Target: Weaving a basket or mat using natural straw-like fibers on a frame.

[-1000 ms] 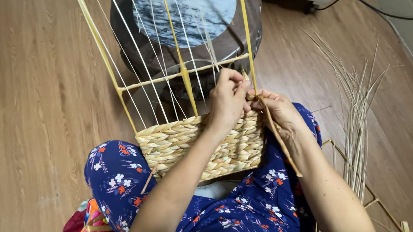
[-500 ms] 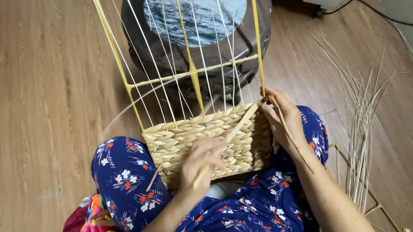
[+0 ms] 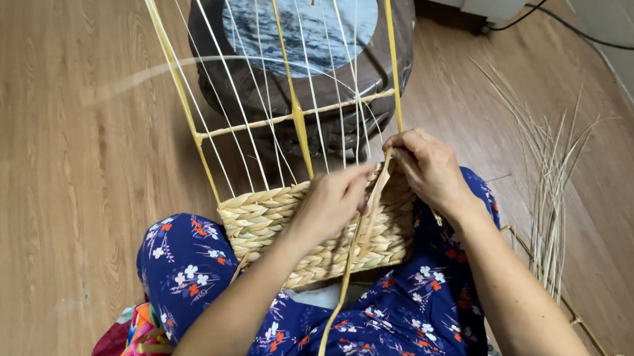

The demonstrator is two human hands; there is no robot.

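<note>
The woven panel (image 3: 313, 226) is plaited straw-coloured fibre, ridged and matt. Its frame (image 3: 291, 117) looks like yellow-coated rod with thin pale wire uprights (coating slightly glossy). The loose strand (image 3: 361, 233) is flat dry fibre. The floor (image 3: 49, 181) is smooth wood-grain laminate, the trousers (image 3: 395, 332) soft printed cloth, the stool (image 3: 306, 21) dark polished wood with a marbled top.

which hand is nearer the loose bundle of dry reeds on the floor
Right. The right hand is at the woven panel's right edge, toward the reeds; the left hand is farther left, over the panel's middle.
</note>
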